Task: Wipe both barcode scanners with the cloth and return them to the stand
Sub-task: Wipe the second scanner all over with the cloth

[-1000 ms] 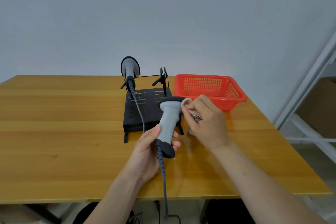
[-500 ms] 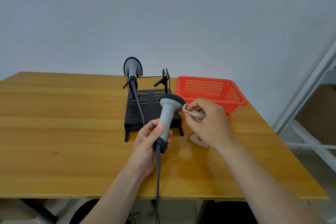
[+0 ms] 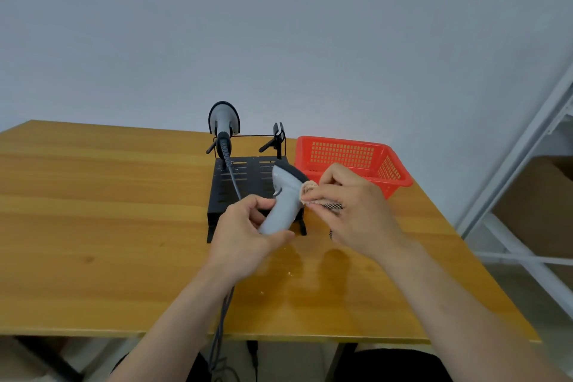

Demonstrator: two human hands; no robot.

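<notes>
Two scanners to do, and only one is in my hands. The counter carries everything. The black stand sits toward its far edge, and the red basket is just beside it at the far right corner. The other scanner rests in the stand's left cradle, head up, with its cord trailing down over the base plate. The right cradle is bare.

I hold the grey scanner above the stand's near edge. My left hand is wrapped round the lower handle. My right hand pinches the cloth and presses a bunched corner against the side of the scanner just below its head, while a checked part of the cloth hangs out under my fingers.

I see three ways this could go wrong. My left grip sits low on a smooth handle, so a hard rub near the top could twist the scanner or lever it out of my fingers. Its cable drops over the near edge of the counter, and it could catch there and tug when I reach for the cradle. That reach also passes close to the seated scanner, so I could knock it or foul its cord.

The held scanner's long axis stands close to upright, with the head leaning toward the far right corner and the handle end pointing down toward me. The trigger side faces the left edge of the counter. I cannot tell which way the scan window faces.
</notes>
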